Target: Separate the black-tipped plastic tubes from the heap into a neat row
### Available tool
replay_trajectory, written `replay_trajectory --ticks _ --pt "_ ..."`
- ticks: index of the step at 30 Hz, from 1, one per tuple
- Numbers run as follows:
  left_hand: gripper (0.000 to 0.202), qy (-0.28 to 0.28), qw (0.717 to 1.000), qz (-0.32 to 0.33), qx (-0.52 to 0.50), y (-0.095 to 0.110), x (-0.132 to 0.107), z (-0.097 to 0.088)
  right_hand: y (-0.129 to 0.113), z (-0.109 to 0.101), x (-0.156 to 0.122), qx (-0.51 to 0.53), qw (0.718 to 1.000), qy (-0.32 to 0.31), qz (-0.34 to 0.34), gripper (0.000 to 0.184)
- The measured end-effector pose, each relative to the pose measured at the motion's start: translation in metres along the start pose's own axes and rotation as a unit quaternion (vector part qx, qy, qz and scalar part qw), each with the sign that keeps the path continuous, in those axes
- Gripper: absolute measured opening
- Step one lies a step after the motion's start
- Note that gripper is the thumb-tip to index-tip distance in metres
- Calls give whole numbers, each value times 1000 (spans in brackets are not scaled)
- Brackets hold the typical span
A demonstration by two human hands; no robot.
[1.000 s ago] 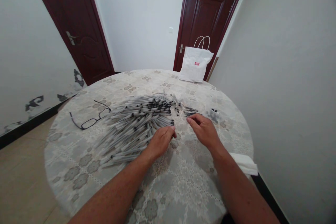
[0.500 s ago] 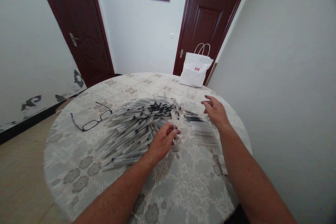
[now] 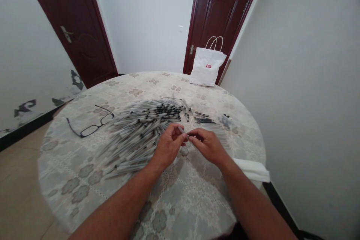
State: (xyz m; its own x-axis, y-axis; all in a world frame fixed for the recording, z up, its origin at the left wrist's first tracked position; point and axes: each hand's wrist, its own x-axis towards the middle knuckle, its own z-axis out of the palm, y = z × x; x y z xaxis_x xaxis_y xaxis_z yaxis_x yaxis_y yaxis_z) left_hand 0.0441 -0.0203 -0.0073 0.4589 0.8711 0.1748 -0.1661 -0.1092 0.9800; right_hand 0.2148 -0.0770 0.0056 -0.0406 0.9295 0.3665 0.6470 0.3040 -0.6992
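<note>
My left hand (image 3: 168,146) and my right hand (image 3: 206,143) meet above the round table (image 3: 84,180), fingertips pinched together on one clear pen barrel (image 3: 183,132). Just left of them lies a big heap of clear pens with black tips (image 3: 140,129). Behind my right hand lie a small bunch of thin black refills (image 3: 204,119) and a row of clear barrels (image 3: 222,132). What my right fingers hold besides the barrel is too small to make out.
Black-framed glasses (image 3: 90,125) lie at the table's left. A white paper bag (image 3: 206,65) stands at the far edge before a dark red door (image 3: 218,18). A white cloth (image 3: 251,168) hangs off the right edge. A small pile of black caps (image 3: 226,119) sits at right.
My right hand came back from the far right of the table to meet my left hand. Both now pinch the pen barrel that my left hand had picked up.
</note>
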Motion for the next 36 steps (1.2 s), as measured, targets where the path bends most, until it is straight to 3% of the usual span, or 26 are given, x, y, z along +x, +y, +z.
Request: replay_trajectory --ticks 7,12,15,20,26,31,36 --pt "32 2 998 -22 58 3 1 -3 2 -10 -3 -59 997 -31 -43 17" --pt "29 -8 989 -14 146 8 -1 -2 10 -38 -7 -134 985 -100 -42 15" --pt "28 17 988 -16 151 10 -1 -2 30 -65 -12 -218 971 -101 -11 13" --pt "29 82 987 -2 136 9 5 -7 76 -99 -21 -327 940 -45 87 14" --pt "30 154 980 27 124 4 11 -18 91 -86 -19 -387 909 -79 130 17" --pt "30 164 978 38 125 4 12 -20 82 -70 -15 -423 892 -81 135 18" --pt "28 166 976 40 133 5 12 -18 83 -71 -18 -426 885 -113 151 17"
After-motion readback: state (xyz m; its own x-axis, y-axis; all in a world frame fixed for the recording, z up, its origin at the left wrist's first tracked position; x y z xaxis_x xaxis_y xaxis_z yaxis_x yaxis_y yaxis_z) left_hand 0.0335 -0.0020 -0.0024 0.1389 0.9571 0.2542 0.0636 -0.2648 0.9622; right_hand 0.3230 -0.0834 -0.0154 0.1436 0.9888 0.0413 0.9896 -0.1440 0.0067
